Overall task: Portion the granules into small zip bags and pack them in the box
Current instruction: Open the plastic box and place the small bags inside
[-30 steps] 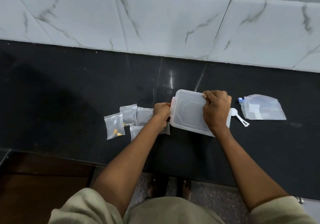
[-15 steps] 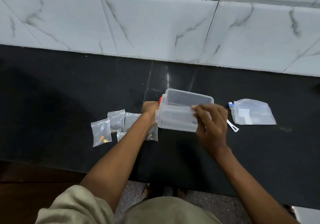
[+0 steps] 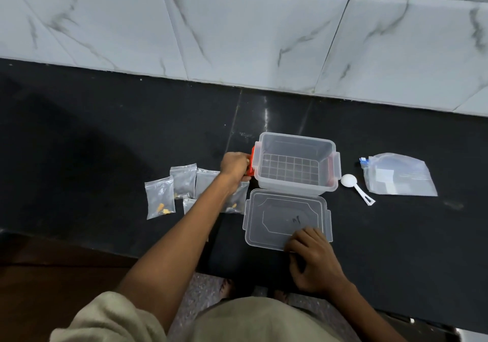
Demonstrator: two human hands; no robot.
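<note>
The black stone counter fills mid-frame. At centre the clear ribbed box sits open and empty, steadied by the left hand curled on its orange clasp. Below it, the right hand rests loosely curled on the flat lid, parked clear for packing. Filled crinkly bags wait centre-left.

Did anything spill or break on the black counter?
Nothing stands out. The box sits upright and empty, its lid lies flat in front, and the small zip bags lie closed beside it, with no loose granules visible.
</note>
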